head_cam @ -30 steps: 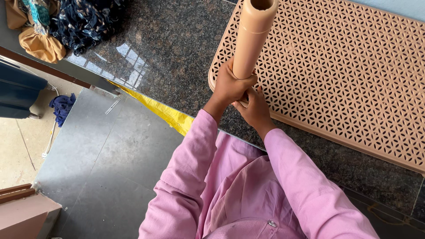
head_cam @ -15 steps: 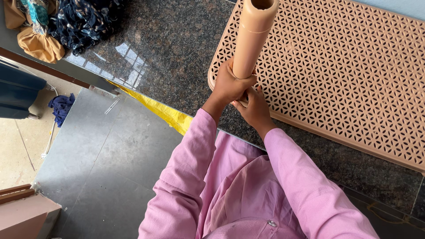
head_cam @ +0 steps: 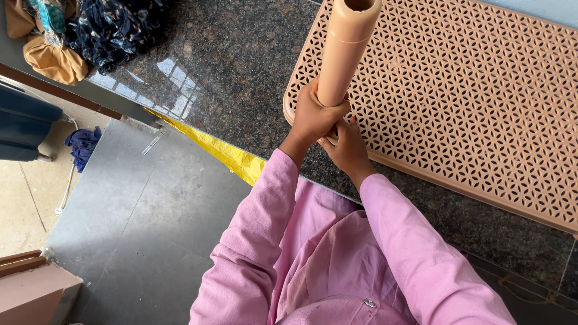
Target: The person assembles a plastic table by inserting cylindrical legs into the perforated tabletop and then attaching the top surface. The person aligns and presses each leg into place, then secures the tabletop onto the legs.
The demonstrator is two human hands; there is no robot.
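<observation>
While the head camera looks straight down, the left hand [head_cam: 313,117] is wrapped tight around the lower end of a tan hollow plastic tube [head_cam: 346,51], fingers curled fully about it. That tube stands nearly upright, its open top rising toward the lens at the upper edge of the view, and its foot meets the near left corner of a tan perforated plastic panel [head_cam: 469,102] with a flower-lattice pattern. Right beside the left hand, the right hand [head_cam: 346,147] presses in just below and touching it, fingers closed against the tube's base; exactly how much of the tube it grips is hidden by the other hand. Both pink long sleeves [head_cam: 265,241] run down to the bottom of the picture.

The panel lies flat on a dark speckled polished stone surface [head_cam: 229,66], covering most of the right side. At the surface's far left corner sits a heap of bundled cloths [head_cam: 84,30], dark blue patterned, teal and mustard. A strip of yellow sheet [head_cam: 223,153] pokes out along the surface's near edge, just left of the left sleeve. Down on the grey floor [head_cam: 138,241], a small crumpled blue rag [head_cam: 81,144] lies at the left, and a brown box corner [head_cam: 33,292] shows at bottom left.
</observation>
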